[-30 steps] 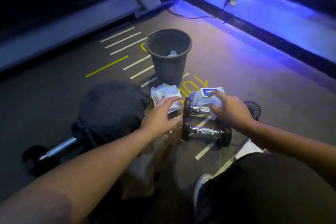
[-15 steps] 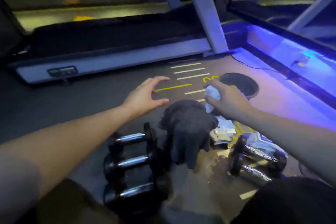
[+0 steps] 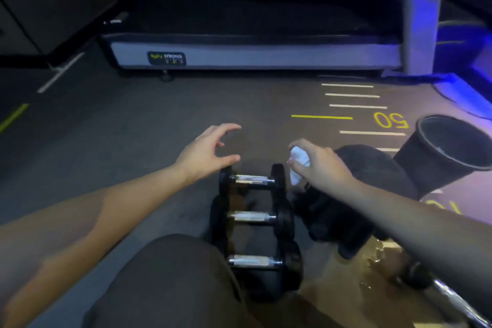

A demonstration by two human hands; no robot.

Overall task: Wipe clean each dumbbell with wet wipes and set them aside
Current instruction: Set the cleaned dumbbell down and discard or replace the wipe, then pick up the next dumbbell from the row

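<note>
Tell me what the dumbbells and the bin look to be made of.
Dumbbells: handles look like bright, probably chromed metal, since they glint; ends are matte black, maybe rubber-coated, hard to tell.
Bin: dull black, thin-walled with a rolled rim, likely plastic.

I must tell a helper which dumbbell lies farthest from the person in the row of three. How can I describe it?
Find the treadmill across the floor; before it three dumbbells lie in a row toward the person's knee. The farthest dumbbell lies just below the open left hand, beside the right hand holding a white wipe. It looks the smallest.
</note>
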